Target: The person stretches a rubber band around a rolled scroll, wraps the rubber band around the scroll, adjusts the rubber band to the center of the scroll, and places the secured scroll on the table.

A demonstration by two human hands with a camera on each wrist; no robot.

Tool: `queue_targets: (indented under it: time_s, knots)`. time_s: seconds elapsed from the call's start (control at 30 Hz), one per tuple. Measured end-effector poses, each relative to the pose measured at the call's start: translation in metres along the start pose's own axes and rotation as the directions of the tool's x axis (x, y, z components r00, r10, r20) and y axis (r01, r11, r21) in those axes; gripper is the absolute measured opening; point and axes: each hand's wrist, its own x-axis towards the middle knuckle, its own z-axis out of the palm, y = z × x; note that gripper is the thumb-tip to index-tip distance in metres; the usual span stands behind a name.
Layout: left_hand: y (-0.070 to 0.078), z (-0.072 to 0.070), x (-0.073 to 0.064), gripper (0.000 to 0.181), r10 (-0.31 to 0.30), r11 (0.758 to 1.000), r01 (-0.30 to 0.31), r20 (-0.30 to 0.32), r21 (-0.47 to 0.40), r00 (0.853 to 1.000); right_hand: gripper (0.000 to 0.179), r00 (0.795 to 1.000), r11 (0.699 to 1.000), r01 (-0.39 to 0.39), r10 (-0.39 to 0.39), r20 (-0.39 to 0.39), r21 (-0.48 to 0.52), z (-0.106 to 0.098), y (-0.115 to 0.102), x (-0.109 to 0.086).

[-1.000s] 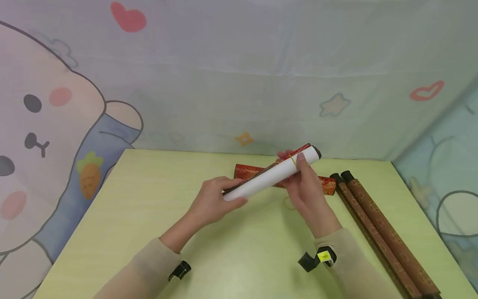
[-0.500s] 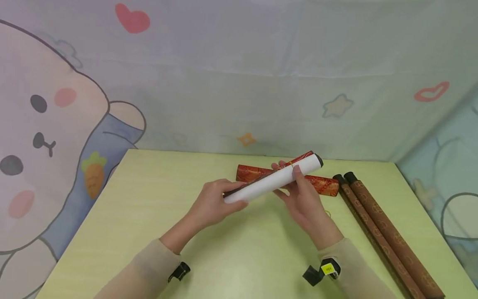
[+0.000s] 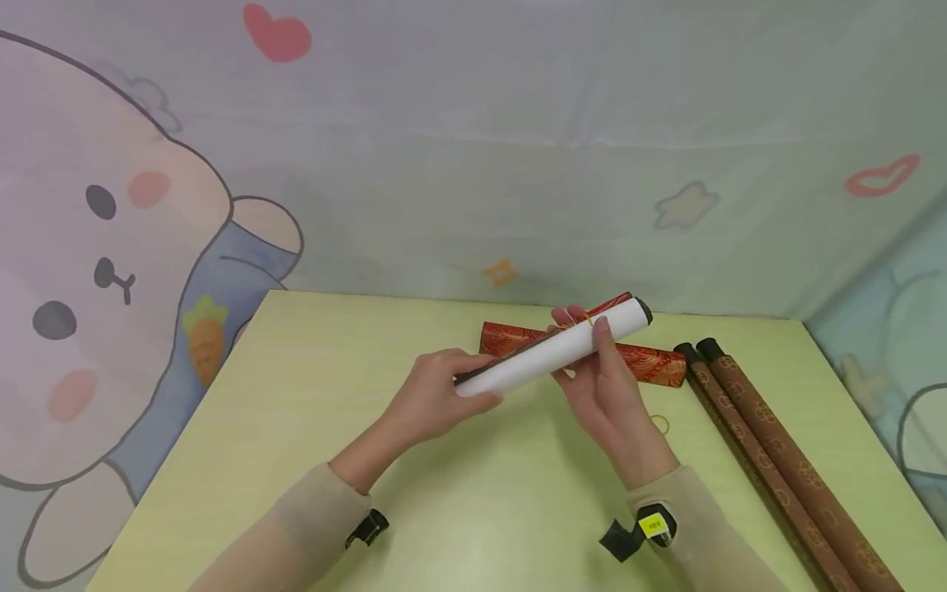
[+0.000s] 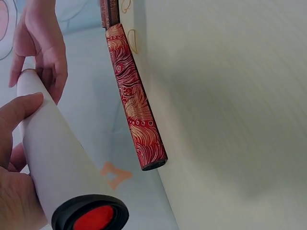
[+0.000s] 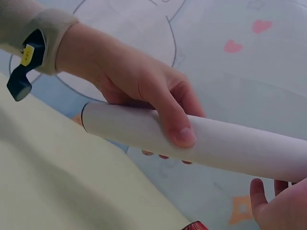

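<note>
A scroll is held up off the table with both hands. It is a white roll outside, with a dark and red patterned edge behind. My left hand grips its left end, thumb in front. My right hand holds it toward the right end, thumb pressed on the white side beside a thin yellow rubber band around the roll. In the left wrist view the roll's near end shows a black rim and red inside. Behind it, a red and gold patterned scroll lies on the table, partly hidden in the head view.
Two brown patterned scrolls with black ends lie side by side along the table's right. A loose yellow rubber band lies on the table by the right wrist. A printed cloth backdrop rises behind the table.
The held scroll dips slightly at its right end, and the right hand lowers with it. A yellow loop seen below the right hand no longer shows there; one now shows right of the wrist.
</note>
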Motion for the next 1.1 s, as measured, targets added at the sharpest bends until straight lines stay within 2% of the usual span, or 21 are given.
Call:
queue_targets:
  time_s: [0.23,0.37,0.57,0.67,0.77,0.9,1.1]
  knots:
    - [0.005,-0.003,0.002,0.048,-0.011,1.0,0.011,0.005,0.003,1.0,0.053,0.999,0.998,-0.042,0.043,0.023,-0.052,0.006,0.013,-0.005]
    - [0.005,-0.006,0.002,0.047,-0.013,1.0,0.013,0.008,0.005,1.0,0.052,0.999,0.997,-0.03,0.032,0.025,-0.078,0.005,0.008,-0.005]
    - [0.0,-0.005,0.001,0.047,-0.014,1.0,0.014,0.021,-0.005,1.0,0.035,0.999,0.995,0.017,-0.019,0.026,0.095,0.001,-0.013,0.003]
    - [0.0,-0.003,0.002,0.047,-0.013,1.0,0.013,0.019,-0.015,1.0,0.027,0.999,0.992,0.034,-0.037,0.02,0.124,0.004,-0.012,0.005]
    - [0.0,-0.001,0.004,0.047,-0.008,1.0,0.008,0.008,-0.025,1.0,0.022,0.999,0.995,0.046,-0.046,-0.004,0.085,0.007,-0.005,0.005]
    - [0.0,0.002,0.006,0.046,-0.009,0.999,0.008,-0.01,-0.037,1.0,0.022,0.999,0.999,0.044,-0.045,-0.031,-0.014,0.012,0.007,0.003]
    - [0.002,0.005,0.008,0.047,-0.02,0.998,0.019,-0.018,-0.052,1.0,0.027,1.0,0.99,0.0,0.004,0.029,-0.14,0.011,0.007,-0.003]
